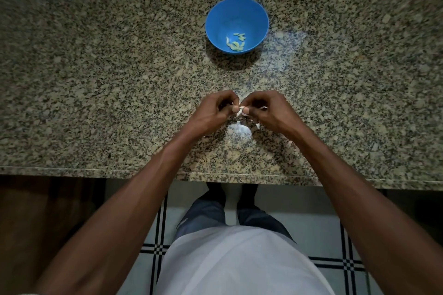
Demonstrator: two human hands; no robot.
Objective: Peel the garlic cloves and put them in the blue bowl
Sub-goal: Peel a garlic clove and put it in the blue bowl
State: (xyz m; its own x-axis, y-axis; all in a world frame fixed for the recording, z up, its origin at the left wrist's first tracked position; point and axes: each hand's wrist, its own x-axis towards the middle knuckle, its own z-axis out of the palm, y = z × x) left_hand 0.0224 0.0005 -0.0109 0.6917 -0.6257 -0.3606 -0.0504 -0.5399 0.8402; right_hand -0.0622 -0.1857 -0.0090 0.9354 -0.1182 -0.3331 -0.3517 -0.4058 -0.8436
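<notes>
Hands meet over the speckled granite countertop point(96, 79), near its front edge at six o'clock from the round blue plastic bowl point(223, 17). The left hand point(211, 112) and right hand point(271, 110) have their fingers curled, both pinching one small white garlic clove point(242, 110) between the fingertips. Pale papery skin scraps point(257, 125) lie just below the right hand. Several peeled yellowish cloves point(236, 43) rest in the bowl's bottom, well apart from the hands.

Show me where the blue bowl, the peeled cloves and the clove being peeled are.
blue bowl point(217, 19): head view, bare inner wall, left side.
peeled cloves point(236, 43): head view, middle of the pile.
garlic clove point(242, 110): head view, white part between both thumbs.
</notes>
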